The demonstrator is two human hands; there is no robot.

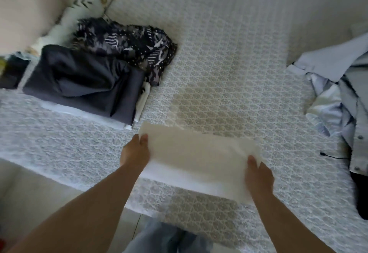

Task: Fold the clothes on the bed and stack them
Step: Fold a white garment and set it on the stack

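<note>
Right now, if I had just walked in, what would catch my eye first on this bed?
First, the folded cream-white cloth near the bed's front edge, pinched at its ends by the left hand and the right hand. Next, to the left, a folded dark grey garment with a crumpled black-and-white patterned garment behind it. At the right edge lies a rumpled pale blue shirt.

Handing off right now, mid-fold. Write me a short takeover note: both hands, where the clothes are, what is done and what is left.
Left hand pinches the left edge of the cream cloth; right hand grips its right edge. The cloth is folded to a rectangle, near the bed's front edge.
Done: a folded dark grey garment lies at left on something white.
Left: put the cream cloth on the stack; the patterned dark garment behind the stack and the light blue shirt at right are still crumpled.
</note>
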